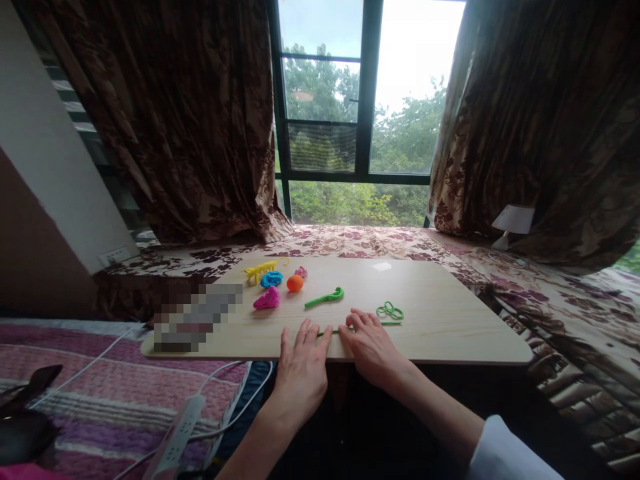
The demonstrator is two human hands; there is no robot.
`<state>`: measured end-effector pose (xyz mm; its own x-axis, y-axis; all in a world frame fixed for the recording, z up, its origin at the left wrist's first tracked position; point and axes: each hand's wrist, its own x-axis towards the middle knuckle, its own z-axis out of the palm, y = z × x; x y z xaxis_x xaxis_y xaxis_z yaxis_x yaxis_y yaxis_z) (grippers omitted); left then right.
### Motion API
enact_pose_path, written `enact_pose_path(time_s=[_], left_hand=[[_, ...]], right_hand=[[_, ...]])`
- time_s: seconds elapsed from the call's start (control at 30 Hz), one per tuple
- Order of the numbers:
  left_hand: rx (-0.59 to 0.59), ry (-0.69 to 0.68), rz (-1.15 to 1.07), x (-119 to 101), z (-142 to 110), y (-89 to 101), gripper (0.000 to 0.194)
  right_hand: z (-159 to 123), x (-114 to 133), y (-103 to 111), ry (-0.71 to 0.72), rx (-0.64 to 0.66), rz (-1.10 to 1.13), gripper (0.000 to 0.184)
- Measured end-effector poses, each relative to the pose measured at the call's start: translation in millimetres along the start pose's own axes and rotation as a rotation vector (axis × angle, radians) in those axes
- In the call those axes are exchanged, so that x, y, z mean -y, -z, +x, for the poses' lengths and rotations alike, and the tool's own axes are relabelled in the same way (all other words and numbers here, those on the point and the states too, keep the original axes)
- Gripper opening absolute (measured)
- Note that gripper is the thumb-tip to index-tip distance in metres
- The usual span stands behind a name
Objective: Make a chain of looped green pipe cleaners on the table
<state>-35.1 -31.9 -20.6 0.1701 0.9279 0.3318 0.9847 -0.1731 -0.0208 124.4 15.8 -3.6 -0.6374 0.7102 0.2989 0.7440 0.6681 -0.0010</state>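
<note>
A thin green modelling-clay strand [395, 324] lies along the near part of the pale wooden board [440, 340]. My left hand [303, 370] rests at the board's front edge, fingers spread out, with the forefinger touching the strand's left part. Over the middle of the strand lies my right hand [373, 343], its fingers flat on top and hiding that stretch. Just beyond the right hand is a looped green clay piece [390, 311]. A thicker green clay stick with a curled end [325, 297] sits farther back.
Toward the back left are a yellow animal-like figure [261, 271], a blue lump [271, 279], a magenta lump [267, 299], an orange ball [295, 284] and a small pink piece [301, 271]. A white scrap [382, 267] lies behind. A power strip [176, 437] is below left.
</note>
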Motion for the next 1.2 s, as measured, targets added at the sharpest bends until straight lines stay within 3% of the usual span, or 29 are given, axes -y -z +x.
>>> enact_pose_path(time_s=[0.2,0.77,1.0,1.2], left_hand=[[-0.003,-0.033,-0.004,-2.9,-2.9,2.0,0.054],[0.004,-0.039,-0.024,-1.5,2.6,-2.5,0.059],[-0.113,-0.065,-0.082,12.6,-16.1,4.4,0.049],[-0.139,0.021,-0.131,36.5,-7.1,14.6,0.031]], right_hand=[[-10.4,-0.8,3.0,0.06,0.012,-0.03,0.039],[2.2,-2.0,4.4,0.008,0.048,-0.088,0.036],[-22.6,-1.6,12.1,0.043,0.048,-0.025,0.041],[-14.6,-5.1,17.3,0.021,0.032,0.039,0.04]])
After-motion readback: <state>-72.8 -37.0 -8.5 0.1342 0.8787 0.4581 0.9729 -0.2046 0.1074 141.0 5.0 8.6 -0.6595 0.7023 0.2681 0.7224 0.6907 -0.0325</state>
